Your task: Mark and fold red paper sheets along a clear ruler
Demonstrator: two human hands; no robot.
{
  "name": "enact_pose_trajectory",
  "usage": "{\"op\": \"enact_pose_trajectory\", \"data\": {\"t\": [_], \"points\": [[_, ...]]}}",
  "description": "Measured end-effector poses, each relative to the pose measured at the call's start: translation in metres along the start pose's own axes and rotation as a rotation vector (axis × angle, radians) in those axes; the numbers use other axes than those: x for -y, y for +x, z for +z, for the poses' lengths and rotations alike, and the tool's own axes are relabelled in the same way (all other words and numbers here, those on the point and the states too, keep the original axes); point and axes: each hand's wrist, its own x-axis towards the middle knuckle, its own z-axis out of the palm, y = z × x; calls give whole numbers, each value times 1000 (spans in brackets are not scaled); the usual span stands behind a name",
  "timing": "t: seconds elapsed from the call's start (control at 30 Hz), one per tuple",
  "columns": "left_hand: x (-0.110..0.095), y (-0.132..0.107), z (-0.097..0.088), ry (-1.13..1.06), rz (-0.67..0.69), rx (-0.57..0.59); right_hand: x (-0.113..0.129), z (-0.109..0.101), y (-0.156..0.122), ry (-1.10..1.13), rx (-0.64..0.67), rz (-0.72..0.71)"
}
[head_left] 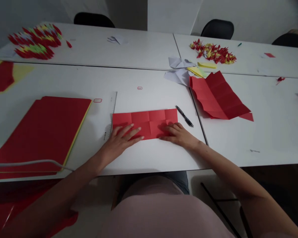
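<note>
A folded red paper strip (149, 119) with crease lines lies flat on the white table (144, 155) in front of me. My left hand (120, 140) rests flat on its near left corner, fingers spread and stretched out. My right hand (178, 134) presses on the strip's near right part, fingers lying flat on the paper. Neither hand grips anything.
A black pen (184, 116) lies just right of the strip. A clear ruler (111, 112) lies at its left, beside a stack of red and yellow sheets (39, 132). A creased red sheet (217, 96), white and yellow papers (180, 71) and piles of small folded pieces (37, 41) lie farther back.
</note>
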Motion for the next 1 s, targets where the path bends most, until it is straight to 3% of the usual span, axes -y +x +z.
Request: {"op": "enact_pose_trajectory", "data": {"t": [0.13, 0.27, 0.47, 0.63, 0.83, 1.0], "points": [[1, 12, -9, -10, 48, 155, -6, -2, 4, -25, 35, -61], [1, 18, -10, 8, 47, 213, -7, -1, 9, -32, 44, -87], [-1, 16, -11, -83, 45, 151, -6, -6, 15, -11, 65, -60], [-13, 26, -7, -125, 130, 137, -1, -12, 26, -27, 92, -90], [-24, 41, 5, -83, 152, 109, 1, -10, 31, 0, 87, -114], [-28, 44, 5, -65, 149, 108, 1, -11, 30, 13, 104, -103]]}}
